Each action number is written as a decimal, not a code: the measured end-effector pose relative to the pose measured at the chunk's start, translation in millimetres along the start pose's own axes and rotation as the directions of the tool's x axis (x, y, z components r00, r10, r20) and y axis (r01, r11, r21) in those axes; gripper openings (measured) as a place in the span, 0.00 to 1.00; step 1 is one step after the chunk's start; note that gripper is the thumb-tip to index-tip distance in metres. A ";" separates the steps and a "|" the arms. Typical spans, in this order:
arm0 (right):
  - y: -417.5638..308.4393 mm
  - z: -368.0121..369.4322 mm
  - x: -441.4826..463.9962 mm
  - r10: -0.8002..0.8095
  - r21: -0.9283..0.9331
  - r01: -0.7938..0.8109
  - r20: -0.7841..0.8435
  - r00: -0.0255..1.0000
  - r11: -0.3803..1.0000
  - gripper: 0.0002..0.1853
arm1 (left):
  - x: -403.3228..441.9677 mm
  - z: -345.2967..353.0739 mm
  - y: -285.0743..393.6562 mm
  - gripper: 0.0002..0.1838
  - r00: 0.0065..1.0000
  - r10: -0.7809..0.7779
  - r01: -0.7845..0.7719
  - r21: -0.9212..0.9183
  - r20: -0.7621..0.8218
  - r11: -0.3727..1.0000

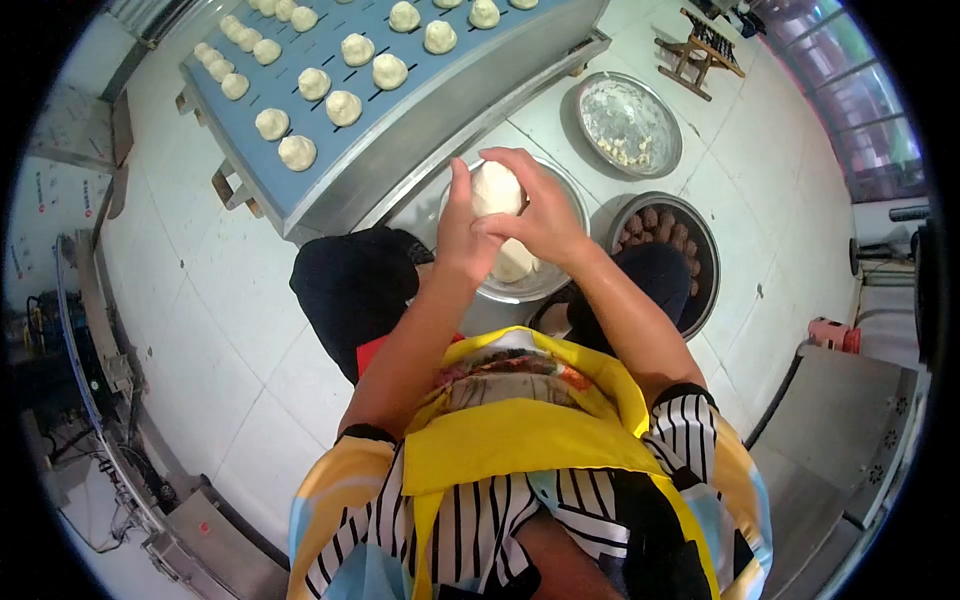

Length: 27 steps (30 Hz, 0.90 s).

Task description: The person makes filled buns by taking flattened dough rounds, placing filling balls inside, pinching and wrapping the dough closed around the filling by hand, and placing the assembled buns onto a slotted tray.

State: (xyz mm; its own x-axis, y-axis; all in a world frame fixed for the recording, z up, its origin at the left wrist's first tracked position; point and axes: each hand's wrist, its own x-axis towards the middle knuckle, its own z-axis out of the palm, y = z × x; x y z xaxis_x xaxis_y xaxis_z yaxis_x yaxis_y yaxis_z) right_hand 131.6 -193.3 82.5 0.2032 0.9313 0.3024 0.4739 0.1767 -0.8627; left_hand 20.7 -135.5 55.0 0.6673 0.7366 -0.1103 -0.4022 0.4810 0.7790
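A pale, rounded ball of dough [497, 190] is held between my two hands above a metal bowl [572, 200]. My left hand [466, 232] presses on its left side with the thumb pointing up. Curled round the top and right side of the ball is my right hand [541, 212]. More dough [514, 262] lies in the bowl beneath my hands. At the upper left, several shaped dough balls [297, 152] rest in rows on a blue slotted surface [262, 190].
A floury metal basin [662, 100] with dough scraps sits on the tiled floor. Below it, a bowl [712, 240] holds several brown balls [650, 217], partly behind my knee. A small wooden stool [700, 55] stands at the upper right. Metal equipment [830, 410] lines the right side.
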 end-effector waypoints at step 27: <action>7.6 -96.2 77.7 0.211 -0.545 -0.051 0.236 0.949 0.837 0.29 | 132.7 -100.8 48.8 0.30 0.824 0.337 -0.323 0.866 0.455 -0.381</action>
State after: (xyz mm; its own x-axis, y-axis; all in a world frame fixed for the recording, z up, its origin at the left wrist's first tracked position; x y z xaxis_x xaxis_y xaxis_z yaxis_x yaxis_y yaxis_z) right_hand 233.4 -150.2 138.5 0.0906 0.9958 0.0090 0.8533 -0.0729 -0.5164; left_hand 26.4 33.6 16.2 0.6997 0.5527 0.4527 0.4812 -0.8329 0.2733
